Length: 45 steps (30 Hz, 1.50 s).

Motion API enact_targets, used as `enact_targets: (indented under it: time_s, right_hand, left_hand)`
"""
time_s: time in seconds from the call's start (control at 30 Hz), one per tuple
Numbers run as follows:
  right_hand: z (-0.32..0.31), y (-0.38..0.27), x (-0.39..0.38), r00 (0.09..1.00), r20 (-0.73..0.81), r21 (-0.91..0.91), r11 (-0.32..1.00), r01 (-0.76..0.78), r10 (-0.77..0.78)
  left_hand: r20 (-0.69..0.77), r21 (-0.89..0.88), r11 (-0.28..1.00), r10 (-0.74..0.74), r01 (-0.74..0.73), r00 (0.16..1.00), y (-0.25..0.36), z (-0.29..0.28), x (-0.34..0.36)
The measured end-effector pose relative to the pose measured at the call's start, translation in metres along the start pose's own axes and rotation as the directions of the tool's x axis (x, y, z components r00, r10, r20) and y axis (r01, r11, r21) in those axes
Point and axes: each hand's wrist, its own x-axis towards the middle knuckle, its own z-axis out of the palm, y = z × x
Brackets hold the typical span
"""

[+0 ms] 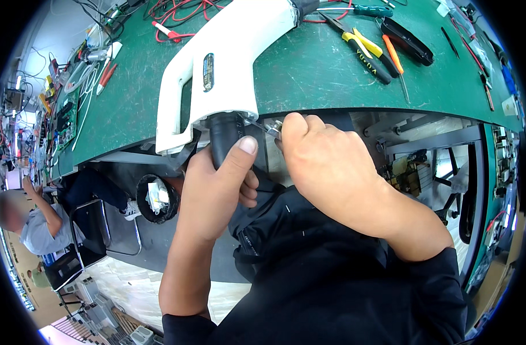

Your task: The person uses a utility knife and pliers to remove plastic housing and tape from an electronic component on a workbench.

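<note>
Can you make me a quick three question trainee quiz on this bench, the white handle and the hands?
1. True or false: the white charging handle lies on a green bench.
2. What does the left hand grip? A black cable B pliers
3. Fill in: the right hand pinches a small ____ part at the handle's base.
Key: 1 true; 2 A, the black cable; 3 metal.

A glossy white charging handle [228,63] is lying on a dark green bench top [309,75], with a black cable [225,141] running out of its lower end. Pliers with yellow and black grips [363,52] are resting beside an orange-handled screwdriver [394,54]. Red wires [177,14] are curling near the far edge. A black bin [156,198] is holding white scraps.
</note>
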Motion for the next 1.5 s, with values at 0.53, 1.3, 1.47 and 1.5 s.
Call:
enact_targets:
  time_s: [0.53, 1.3, 1.47, 1.5]
  right_hand:
    - [0.005, -0.003, 0.0, 0.998, -0.06, 0.065, 0.998, -0.008, 0.012]
    - [0.032, -0.005, -0.008, 0.991, -0.076, 0.286, 0.955, -0.08, 0.106]
    - [0.037, -0.008, -0.009, 0.989, -0.086, 0.312, 0.946, -0.09, 0.123]
    - [0.038, -0.008, -0.009, 0.987, -0.09, 0.313, 0.945, -0.095, 0.129]
  left_hand:
    - [-0.018, 0.17, 0.985, 0.018, -0.014, 1.0, 0.008, -0.003, -0.006]
    - [-0.019, 0.138, 0.99, 0.018, -0.015, 1.0, 0.005, -0.002, -0.005]
    - [-0.017, 0.126, 0.992, 0.015, -0.013, 1.0, 0.003, -0.002, -0.004]
    - [-0.017, 0.123, 0.992, 0.016, -0.013, 1.0, 0.003, -0.002, -0.004]
